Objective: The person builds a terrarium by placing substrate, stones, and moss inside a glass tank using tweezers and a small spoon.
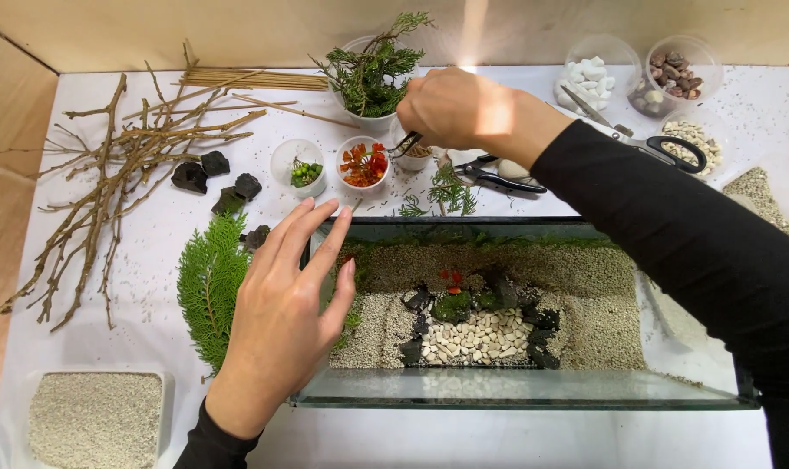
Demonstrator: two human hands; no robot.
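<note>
Your left hand (pixel 281 313) hovered flat, fingers spread, over the left rim of the glass tank (pixel 516 395). Your right hand (pixel 459 108) reached beyond the tank, pinching dark tweezers (pixel 406 144) whose tips sat just beside the cup of red sprigs (pixel 364 163).

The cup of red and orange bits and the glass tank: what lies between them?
In the head view, only bare white table with scattered green needles separates the cup of red and orange bits from the glass tank.
</note>
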